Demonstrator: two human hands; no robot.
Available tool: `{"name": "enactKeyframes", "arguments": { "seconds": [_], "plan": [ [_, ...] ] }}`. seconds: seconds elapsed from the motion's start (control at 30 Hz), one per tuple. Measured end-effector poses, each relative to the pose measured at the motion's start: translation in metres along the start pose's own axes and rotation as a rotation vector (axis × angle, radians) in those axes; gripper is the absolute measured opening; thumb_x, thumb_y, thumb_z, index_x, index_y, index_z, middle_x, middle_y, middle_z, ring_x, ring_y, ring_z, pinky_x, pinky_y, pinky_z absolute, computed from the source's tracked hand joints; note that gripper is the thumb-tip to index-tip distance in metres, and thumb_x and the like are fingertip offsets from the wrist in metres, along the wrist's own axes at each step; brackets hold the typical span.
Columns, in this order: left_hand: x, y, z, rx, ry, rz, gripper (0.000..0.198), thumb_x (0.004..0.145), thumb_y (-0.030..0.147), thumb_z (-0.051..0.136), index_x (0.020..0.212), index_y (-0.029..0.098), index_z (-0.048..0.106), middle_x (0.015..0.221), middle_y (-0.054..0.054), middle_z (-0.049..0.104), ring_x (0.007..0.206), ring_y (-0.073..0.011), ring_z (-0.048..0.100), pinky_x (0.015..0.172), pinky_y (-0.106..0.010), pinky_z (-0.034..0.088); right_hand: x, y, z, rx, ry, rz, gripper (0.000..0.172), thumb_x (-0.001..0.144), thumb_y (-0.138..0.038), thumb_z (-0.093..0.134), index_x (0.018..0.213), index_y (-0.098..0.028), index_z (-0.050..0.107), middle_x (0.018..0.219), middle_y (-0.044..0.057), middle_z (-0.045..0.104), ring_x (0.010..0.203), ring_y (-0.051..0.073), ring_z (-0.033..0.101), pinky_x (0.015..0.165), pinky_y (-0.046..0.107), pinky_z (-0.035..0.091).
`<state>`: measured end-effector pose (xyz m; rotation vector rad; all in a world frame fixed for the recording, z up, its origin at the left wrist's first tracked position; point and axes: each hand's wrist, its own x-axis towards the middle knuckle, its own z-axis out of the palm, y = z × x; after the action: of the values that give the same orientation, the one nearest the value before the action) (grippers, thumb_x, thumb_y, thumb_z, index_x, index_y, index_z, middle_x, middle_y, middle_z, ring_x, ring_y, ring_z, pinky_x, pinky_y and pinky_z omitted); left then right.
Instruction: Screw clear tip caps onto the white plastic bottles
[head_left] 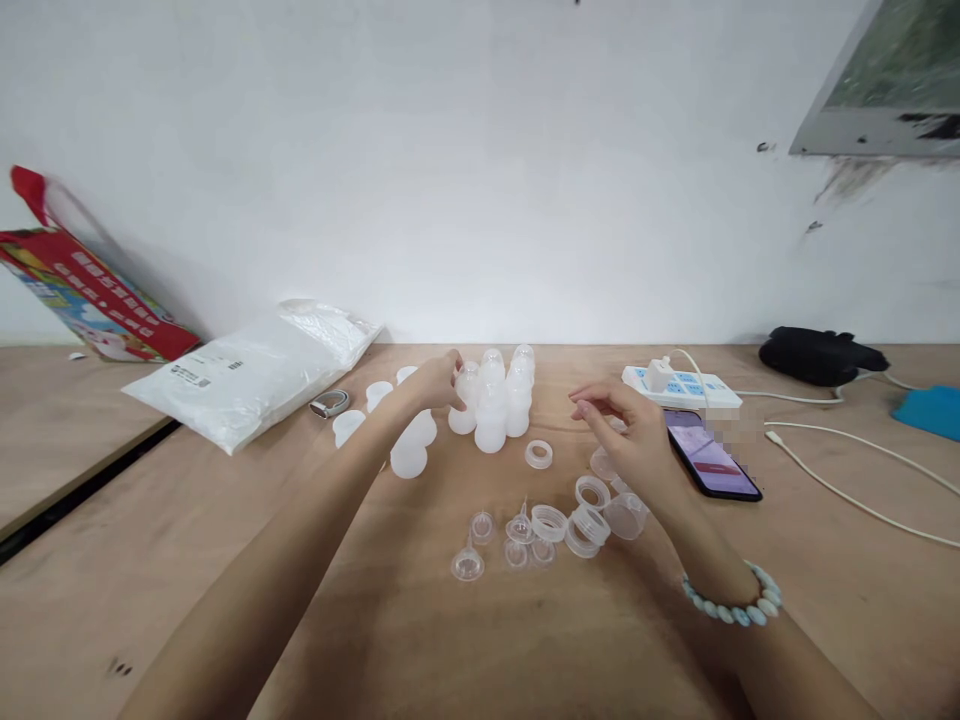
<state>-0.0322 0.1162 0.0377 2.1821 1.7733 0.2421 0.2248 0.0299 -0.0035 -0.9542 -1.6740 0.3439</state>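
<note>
The single view looks from the person's head, close above the near side of the table (480,640), facing forward and down across it to the wall (450,180) behind the table

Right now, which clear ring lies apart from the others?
The lone ring, just in front of the bottle cluster; the other visible rings sit bunched nearer the camera, beside the clear teats.

Wood-topped bench (420,640): capped bottles (490,434) standing mid-surface; translucent teats (468,566), threaded rings (550,532) nearer; white parcel (247,375), watch (330,403) left; smartphone (705,450), power strip (721,396) right.
</note>
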Motion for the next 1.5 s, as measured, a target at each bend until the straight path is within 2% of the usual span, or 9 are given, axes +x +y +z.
{"name": "enactKeyframes", "arguments": {
  "seconds": [0.27,0.47,0.63,0.77,0.9,1.1,1.33,1.43,1.5],
  "plan": [
    [0.000,-0.004,0.001,0.057,0.004,0.045,0.073,0.066,0.022,0.075,0.130,0.019,0.041,0.112,-0.011,0.069,0.096,-0.0268,0.067,0.068,-0.027,0.046,-0.001,0.000,0.002,0.021,-0.006,0.016,0.014,0.091,-0.028,0.058,0.088,-0.018,0.067,0.089,0.007,0.068,0.074,0.020,0.066,0.069,0.036,0.053],
    [-0.010,-0.009,-0.016,0.133,0.033,0.050,0.075,0.069,0.033,0.074,0.136,0.022,0.041,0.119,-0.009,0.068,0.099,-0.0264,0.066,0.071,-0.028,0.047,-0.001,0.001,0.001,0.017,-0.013,0.031,0.015,0.091,-0.030,0.057,0.087,-0.018,0.066,0.087,0.007,0.068,0.073,0.021,0.067,0.068,0.036,0.053],
    [-0.027,-0.021,-0.022,0.255,0.102,0.055,0.057,0.078,0.036,0.066,0.130,0.019,0.051,0.127,-0.011,0.063,0.113,-0.0289,0.059,0.087,-0.034,0.046,-0.001,0.003,0.000,0.012,-0.008,0.055,0.017,0.090,-0.031,0.057,0.086,-0.018,0.066,0.085,0.007,0.068,0.073,0.021,0.067,0.066,0.035,0.052],
    [-0.042,-0.027,-0.015,0.374,0.171,0.007,0.047,0.083,0.042,0.062,0.120,0.014,0.059,0.127,-0.017,0.059,0.120,-0.0362,0.051,0.097,-0.044,0.039,-0.002,0.003,0.001,0.032,-0.040,0.104,0.018,0.089,-0.033,0.058,0.085,-0.017,0.066,0.085,0.007,0.068,0.074,0.022,0.068,0.067,0.035,0.053],
    [-0.056,-0.030,-0.005,0.472,0.230,-0.002,0.049,0.087,0.048,0.058,0.121,0.013,0.058,0.124,-0.018,0.057,0.116,-0.0362,0.053,0.093,-0.043,0.042,-0.003,0.002,0.003,0.034,-0.061,0.127,0.019,0.089,-0.034,0.058,0.085,-0.017,0.066,0.085,0.007,0.068,0.076,0.022,0.068,0.067,0.035,0.052],
    [-0.088,-0.039,0.017,0.645,0.471,0.002,0.053,0.086,0.053,0.061,0.118,0.011,0.056,0.112,-0.020,0.061,0.104,-0.0373,0.057,0.082,-0.041,0.045,-0.003,0.004,0.004,0.038,-0.050,0.123,0.019,0.089,-0.035,0.059,0.085,-0.017,0.066,0.085,0.007,0.070,0.073,0.022,0.068,0.067,0.036,0.054],
    [-0.104,-0.056,0.037,0.652,0.593,0.072,0.042,0.091,0.051,0.052,0.108,0.014,0.060,0.114,-0.020,0.062,0.101,-0.0391,0.056,0.080,-0.046,0.042,-0.003,-0.001,0.003,-0.010,-0.070,0.085,0.016,0.089,-0.030,0.057,0.083,-0.017,0.066,0.081,0.006,0.070,0.073,0.021,0.067,0.063,0.031,0.053],
    [-0.104,-0.057,0.041,0.626,0.617,0.099,0.040,0.092,0.050,0.050,0.107,0.014,0.059,0.112,-0.018,0.063,0.099,-0.0382,0.057,0.080,-0.046,0.042,-0.002,-0.001,0.002,-0.081,-0.164,0.111,0.014,0.089,-0.023,0.056,0.082,-0.017,0.067,0.078,0.005,0.070,0.072,0.020,0.066,0.059,0.029,0.051],
    [-0.103,-0.055,0.042,0.560,0.605,0.111,0.036,0.093,0.047,0.050,0.107,0.015,0.058,0.107,-0.016,0.065,0.098,-0.0369,0.058,0.080,-0.045,0.043,-0.004,0.003,0.004,-0.156,-0.305,0.155,0.013,0.089,-0.017,0.057,0.082,-0.018,0.067,0.076,0.004,0.070,0.072,0.021,0.066,0.060,0.030,0.051]
  ]
}}
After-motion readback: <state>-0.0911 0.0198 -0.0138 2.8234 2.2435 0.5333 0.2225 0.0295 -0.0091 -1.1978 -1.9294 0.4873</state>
